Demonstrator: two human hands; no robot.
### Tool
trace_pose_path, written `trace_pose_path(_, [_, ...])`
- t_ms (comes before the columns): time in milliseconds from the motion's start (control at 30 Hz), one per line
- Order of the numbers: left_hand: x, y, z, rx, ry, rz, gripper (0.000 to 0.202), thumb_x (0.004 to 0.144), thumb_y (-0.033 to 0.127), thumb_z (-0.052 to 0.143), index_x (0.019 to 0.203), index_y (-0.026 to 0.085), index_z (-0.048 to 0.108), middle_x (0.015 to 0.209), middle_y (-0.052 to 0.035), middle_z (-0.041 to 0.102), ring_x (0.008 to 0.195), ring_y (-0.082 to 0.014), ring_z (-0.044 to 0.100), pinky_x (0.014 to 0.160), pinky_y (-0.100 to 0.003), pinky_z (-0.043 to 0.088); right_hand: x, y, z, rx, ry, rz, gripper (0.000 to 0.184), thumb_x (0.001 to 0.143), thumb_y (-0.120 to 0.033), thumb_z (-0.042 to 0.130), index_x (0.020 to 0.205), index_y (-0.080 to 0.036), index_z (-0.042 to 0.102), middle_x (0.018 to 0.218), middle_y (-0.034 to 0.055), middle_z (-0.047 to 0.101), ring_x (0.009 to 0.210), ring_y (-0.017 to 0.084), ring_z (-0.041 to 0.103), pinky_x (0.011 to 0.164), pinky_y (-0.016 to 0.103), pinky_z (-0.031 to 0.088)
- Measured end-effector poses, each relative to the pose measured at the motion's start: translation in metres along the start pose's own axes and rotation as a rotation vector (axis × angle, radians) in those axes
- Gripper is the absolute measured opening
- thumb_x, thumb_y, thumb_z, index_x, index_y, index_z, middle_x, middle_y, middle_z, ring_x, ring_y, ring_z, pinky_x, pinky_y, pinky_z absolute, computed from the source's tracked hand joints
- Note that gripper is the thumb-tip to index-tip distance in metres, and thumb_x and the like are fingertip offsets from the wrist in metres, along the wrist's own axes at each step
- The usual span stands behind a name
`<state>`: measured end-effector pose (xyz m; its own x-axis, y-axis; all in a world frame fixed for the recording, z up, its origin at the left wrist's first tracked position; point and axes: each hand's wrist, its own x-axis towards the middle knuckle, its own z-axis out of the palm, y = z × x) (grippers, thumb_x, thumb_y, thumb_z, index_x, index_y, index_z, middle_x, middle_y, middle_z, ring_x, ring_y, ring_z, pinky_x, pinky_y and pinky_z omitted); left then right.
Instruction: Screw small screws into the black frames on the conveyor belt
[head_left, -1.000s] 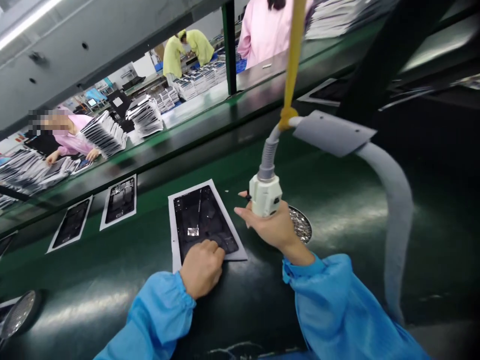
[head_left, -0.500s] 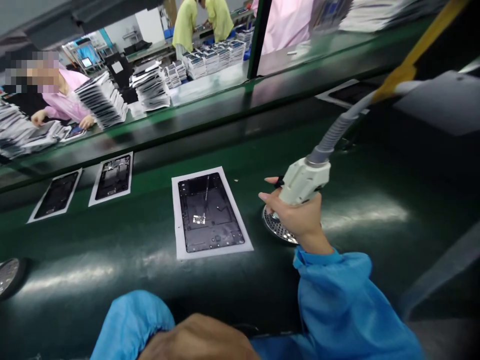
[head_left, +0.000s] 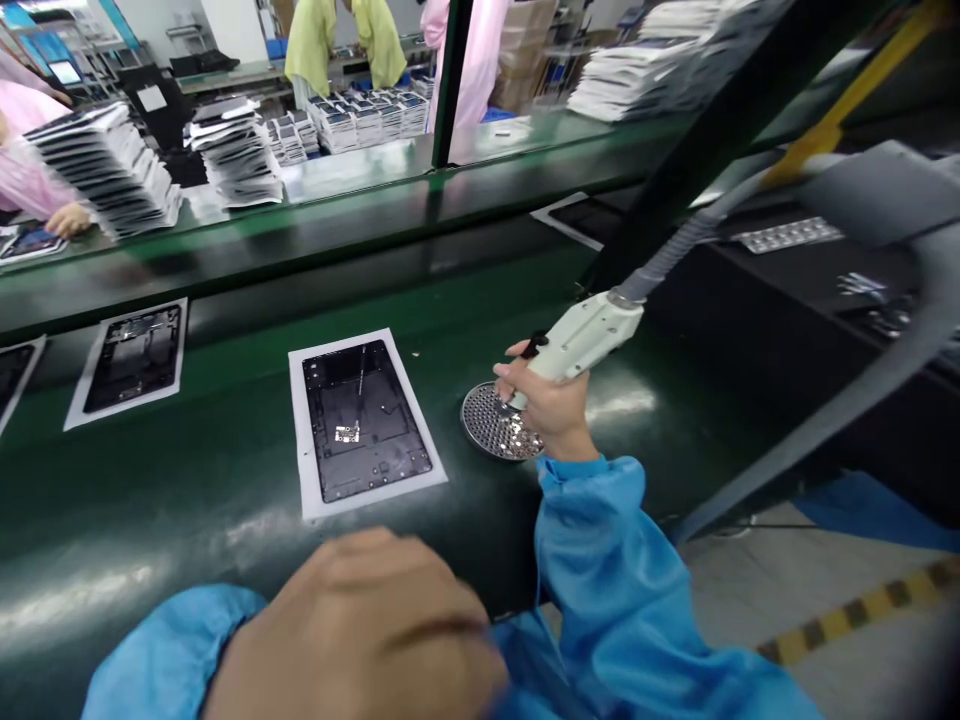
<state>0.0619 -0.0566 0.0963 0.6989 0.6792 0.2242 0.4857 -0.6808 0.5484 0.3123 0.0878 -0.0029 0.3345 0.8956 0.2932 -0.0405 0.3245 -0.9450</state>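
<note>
My right hand is wrapped round a pale electric screwdriver, a grey ribbed hose leading off its upper end. The tool is tilted, its lower end over a round perforated metal dish that holds small shiny pieces. Left of the dish lies a black tablet housing on a white sheet, with a small silver part and a thin cable inside. Large and blurred in the foreground, my left hand has its fingers curled; whatever they may hold is hidden.
Farther left on the green work surface lie more black housings on white sheets. A dark post rises behind the screwdriver, and a grey curved arm stands at the right. Stacks and co-workers fill the far side.
The view has swung right, so the housings appear farther left. My left hand has come up further into view. The screwdriver leans over more, and more of the dish shows.
</note>
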Motion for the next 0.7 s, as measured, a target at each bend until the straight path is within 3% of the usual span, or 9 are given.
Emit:
trace_pose_path(67, [0.021,-0.017,0.017,0.165,-0.140,-0.122,0.013,0.083,0.021,0.057,0.089,0.028,0.066,0.082,-0.0051,0.068,0.075,-0.0215,0.064,0.067,-0.037,0.055,0.000,0.000,0.001,-0.009,-0.010,0.005,0.023,0.063,-0.021,0.071,0.081,-0.021,0.056,0.043,-0.0097,0.050,0.036,0.011,0.049,0.045,0.029,0.043])
trace_pose_path(133, [0.039,-0.037,0.037,0.372,-0.251,-0.312,0.013,0.076,0.009,0.058,0.082,0.020,0.063,0.082,-0.0105,0.065,0.078,-0.0262,0.063,0.067,-0.039,0.053,0.000,-0.001,0.002,-0.039,-0.016,-0.001,0.023,0.064,-0.020,0.071,0.083,-0.020,0.058,0.043,-0.0094,0.052,0.037,0.011,0.049,0.046,0.029,0.044])
trace_pose_path(200, [0.051,-0.055,0.055,0.468,-0.366,-0.427,0.026,0.071,0.000,0.055,0.091,0.016,0.062,0.094,-0.0146,0.065,0.089,-0.0293,0.063,0.069,-0.038,0.053,0.000,-0.002,0.002,-0.068,-0.014,-0.016,0.024,0.065,-0.019,0.070,0.087,-0.019,0.059,0.044,-0.0091,0.053,0.038,0.011,0.050,0.048,0.029,0.045])
trace_pose_path(300, [0.060,-0.073,0.068,0.486,-0.430,-0.469,0.034,0.075,-0.002,0.047,0.101,0.015,0.059,0.101,-0.0145,0.063,0.096,-0.0278,0.061,0.072,-0.035,0.052,0.001,-0.002,-0.001,-0.077,-0.001,-0.039,0.024,0.065,-0.018,0.071,0.088,-0.019,0.061,0.043,-0.0091,0.054,0.037,0.011,0.050,0.048,0.029,0.046])
trace_pose_path(533, [0.062,-0.076,0.072,0.419,-0.390,-0.342,0.022,0.086,0.011,0.043,0.097,0.016,0.062,0.101,-0.0105,0.063,0.101,-0.0260,0.060,0.078,-0.034,0.052,0.004,0.003,-0.004,-0.119,0.024,-0.041,0.023,0.065,-0.016,0.070,0.087,-0.019,0.064,0.043,-0.0087,0.056,0.037,0.011,0.050,0.047,0.029,0.045])
trace_pose_path(700, [0.062,-0.091,0.048,0.342,-0.350,-0.393,0.024,0.090,0.019,0.046,0.099,0.019,0.067,0.101,-0.0069,0.068,0.100,-0.0231,0.063,0.084,-0.033,0.050,0.005,0.004,-0.005,-0.105,0.011,-0.043,0.022,0.065,-0.016,0.070,0.085,-0.020,0.063,0.042,-0.0091,0.055,0.036,0.011,0.049,0.047,0.029,0.045])
